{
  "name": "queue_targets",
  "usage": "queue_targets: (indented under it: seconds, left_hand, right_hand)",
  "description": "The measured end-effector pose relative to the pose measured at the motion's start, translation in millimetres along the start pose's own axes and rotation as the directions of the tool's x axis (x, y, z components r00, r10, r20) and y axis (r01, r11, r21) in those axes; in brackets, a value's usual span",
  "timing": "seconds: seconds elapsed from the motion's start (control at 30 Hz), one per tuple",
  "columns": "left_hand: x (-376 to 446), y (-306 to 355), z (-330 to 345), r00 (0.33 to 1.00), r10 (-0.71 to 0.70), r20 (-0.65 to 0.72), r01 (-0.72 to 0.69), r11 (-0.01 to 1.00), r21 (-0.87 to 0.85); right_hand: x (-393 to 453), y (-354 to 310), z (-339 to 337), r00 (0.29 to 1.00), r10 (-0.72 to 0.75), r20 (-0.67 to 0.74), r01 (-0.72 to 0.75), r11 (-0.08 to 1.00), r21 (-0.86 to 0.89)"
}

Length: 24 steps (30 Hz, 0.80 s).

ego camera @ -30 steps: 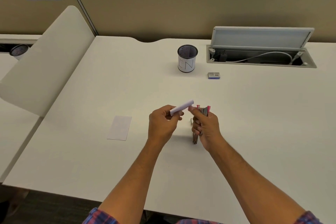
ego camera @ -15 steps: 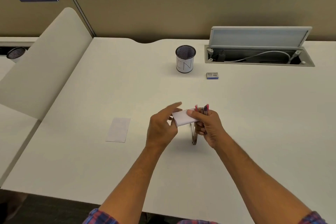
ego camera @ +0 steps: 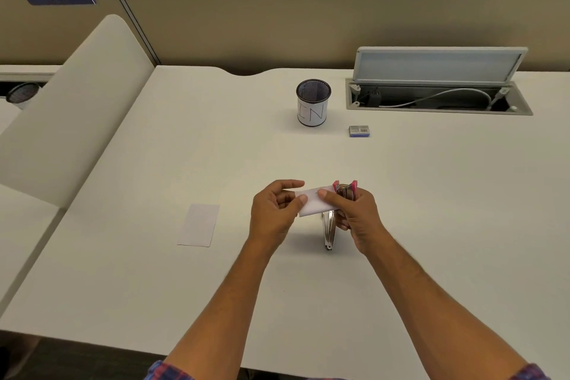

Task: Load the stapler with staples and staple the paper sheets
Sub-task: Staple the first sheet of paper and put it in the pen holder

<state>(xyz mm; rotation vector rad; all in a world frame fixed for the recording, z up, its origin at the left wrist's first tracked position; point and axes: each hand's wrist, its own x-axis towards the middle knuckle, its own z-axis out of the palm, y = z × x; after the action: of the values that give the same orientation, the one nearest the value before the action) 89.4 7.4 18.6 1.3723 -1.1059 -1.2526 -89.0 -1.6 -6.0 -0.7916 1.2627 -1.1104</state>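
Left hand (ego camera: 274, 210) pinches paper sheets (ego camera: 311, 205) above mid-tabletop; right hand (ego camera: 354, 213) grips pink stapler (ego camera: 344, 194) w/ thumb on the sheets. Spare sheet (ego camera: 199, 224) lies left. Mesh cup (ego camera: 313, 102), staple box (ego camera: 358, 130) & open cable tray (ego camera: 438, 99) twd far edge.

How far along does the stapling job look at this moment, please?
Loading looks finished: the staple box lies set aside by the pen cup. In hand: the right hand grips the stapler, and the left hand feeds folded paper into it. Left: the sheet on the desk.
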Motion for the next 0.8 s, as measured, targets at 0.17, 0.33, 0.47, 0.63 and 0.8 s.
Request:
queue_targets:
  seconds: [0.17, 0.33, 0.47, 0.63, 0.8]
  left_hand:
    - [12.8, 0.0, -0.6, 0.998, 0.007, -0.065, -0.008, 1.000, -0.024]
    - [35.3, 5.6, 4.0, 0.992, 0.014, -0.126, -0.023, 0.997, -0.076]
    - [61.8, 14.9, 13.5, 0.988, 0.009, -0.155, -0.026, 0.994, -0.108]
    - [115.7, 34.7, 29.0, 0.970, 0.081, -0.228, -0.070, 0.996, 0.060]
    - [161.9, 46.9, 40.9, 0.961, 0.200, -0.193, -0.117, 0.920, 0.373]
  right_hand:
    - [5.6, -5.5, -4.0, 1.000, 0.018, 0.024, -0.019, 1.000, 0.020]
    - [20.5, -19.6, -3.1, 1.000, -0.027, -0.014, 0.026, 0.996, -0.086]
    - [48.2, -37.8, -0.7, 0.993, -0.106, -0.042, 0.102, 0.991, -0.086]
    - [97.4, -69.9, 6.5, 0.963, -0.236, -0.132, 0.200, 0.950, -0.240]
    - [147.5, -104.5, 15.4, 0.899, -0.342, -0.274, 0.229, 0.899, -0.372]
